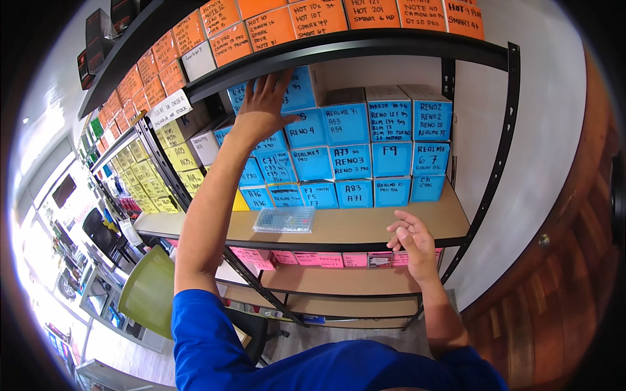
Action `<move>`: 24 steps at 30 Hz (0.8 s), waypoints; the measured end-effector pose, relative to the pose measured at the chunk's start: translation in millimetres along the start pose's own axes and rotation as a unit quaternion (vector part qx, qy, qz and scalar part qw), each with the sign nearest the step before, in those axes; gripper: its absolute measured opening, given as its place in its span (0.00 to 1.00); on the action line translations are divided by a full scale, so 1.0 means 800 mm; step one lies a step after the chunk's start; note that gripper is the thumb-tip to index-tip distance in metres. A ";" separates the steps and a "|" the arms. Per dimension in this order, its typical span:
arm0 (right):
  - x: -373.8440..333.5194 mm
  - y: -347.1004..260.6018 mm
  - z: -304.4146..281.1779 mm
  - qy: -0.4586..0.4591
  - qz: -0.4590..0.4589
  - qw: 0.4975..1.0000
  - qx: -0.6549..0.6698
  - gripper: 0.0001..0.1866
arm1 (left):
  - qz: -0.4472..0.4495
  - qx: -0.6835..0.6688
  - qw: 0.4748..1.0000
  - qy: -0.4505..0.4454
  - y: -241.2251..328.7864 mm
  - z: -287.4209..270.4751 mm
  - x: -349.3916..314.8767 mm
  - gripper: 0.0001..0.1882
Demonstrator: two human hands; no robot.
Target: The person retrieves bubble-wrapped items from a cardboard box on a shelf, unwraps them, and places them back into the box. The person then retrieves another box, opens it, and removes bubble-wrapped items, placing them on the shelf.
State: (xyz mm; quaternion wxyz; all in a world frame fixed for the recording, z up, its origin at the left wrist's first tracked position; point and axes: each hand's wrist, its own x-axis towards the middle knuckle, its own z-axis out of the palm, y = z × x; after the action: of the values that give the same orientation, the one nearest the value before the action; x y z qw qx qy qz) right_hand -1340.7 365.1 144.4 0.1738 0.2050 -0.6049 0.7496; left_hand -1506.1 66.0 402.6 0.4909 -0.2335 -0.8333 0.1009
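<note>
Left hand (266,107): fingers spread apart over top blue-labelled box (301,92); cannot tell whether touching. Box sits atop blue-labelled stack (349,163), below black shelf edge (391,43). Right hand (417,251): fingers loosely bent, slightly apart, near shelf board (365,225). Clear plastic pack (284,220) lies before stack.

Left arm (212,208) stretched high and nearly straight, the left hand (266,107) spreads its fingers at the front edge of the upper shelf (365,40), back of the hand outward, thumb angled right; from where we stand, whether the fingertips touch anything cannot be told. The right forearm (440,313) angles upward, its right hand (416,246) raised near the front right corner of the lower shelf (365,225), fingers loosely bent leftward, grasp unfilled
</note>
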 end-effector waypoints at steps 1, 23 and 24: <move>0.001 0.000 0.008 -0.002 0.005 1.000 -0.001 0.27 | 0.009 0.005 1.000 -0.002 -0.009 0.001 0.007 0.63; -0.045 -0.011 0.047 0.061 0.028 0.996 -0.054 0.23 | 0.120 -0.250 0.934 0.227 0.094 -0.021 0.000 0.55; -0.045 -0.020 0.044 0.055 0.029 0.997 -0.043 0.24 | 0.134 -0.279 0.918 0.248 0.102 -0.029 -0.010 0.55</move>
State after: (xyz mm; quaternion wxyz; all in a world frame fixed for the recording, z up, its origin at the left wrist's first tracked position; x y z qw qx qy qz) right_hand -1298.5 333.5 145.7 0.1940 0.1384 -0.6315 0.7378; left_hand -1458.7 131.9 375.3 0.5785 -0.4882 -0.6400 -0.1318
